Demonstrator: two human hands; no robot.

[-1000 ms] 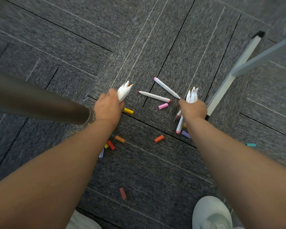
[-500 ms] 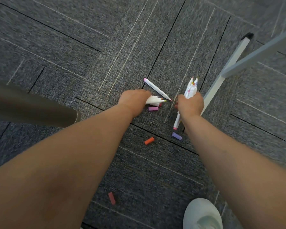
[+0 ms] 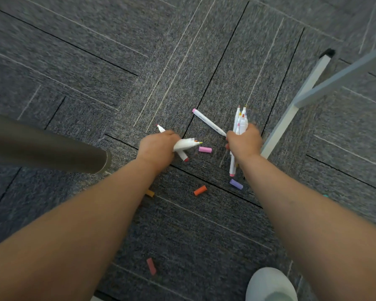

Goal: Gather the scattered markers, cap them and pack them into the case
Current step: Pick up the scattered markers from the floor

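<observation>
The pink cap (image 3: pixel 205 149) lies on the grey carpet (image 3: pixel 96 51). Just left of it, the left hand (image 3: pixel 159 146) curls its fingers tight round the left bunch (image 3: pixel 186 144) of markers. Just right of it, the right hand (image 3: pixel 244 142) grips the right bunch (image 3: pixel 240 122). A loose marker (image 3: pixel 207 122) lies just above the pink cap.

Floor: the carpet tiles (image 3: pixel 96 61) are presenting as grey woven cloth, matt and coarse-ribbed, with thin pale threads running through them. The marker bundle at centre (image 3: pixel 186 144), the marker bundle right of centre (image 3: pixel 240 124) and the loose marker (image 3: pixel 208 122) between them are showing smooth white plastic barrels with a light sheen. The pink cap (image 3: pixel 205 149), orange cap (image 3: pixel 200 190), purple cap (image 3: pixel 236 184) and red cap (image 3: pixel 151 266) are reading as matt coloured plastic. The table leg (image 3: pixel 291 114) at upper right is appearing as smooth, white-coated metal. The dark tube (image 3: pixel 41 148) at left is showing a smooth, dull satin surface; its material cannot be told. The shoe toe (image 3: pixel 269 283) at lower right is looking pale and smooth.
</observation>
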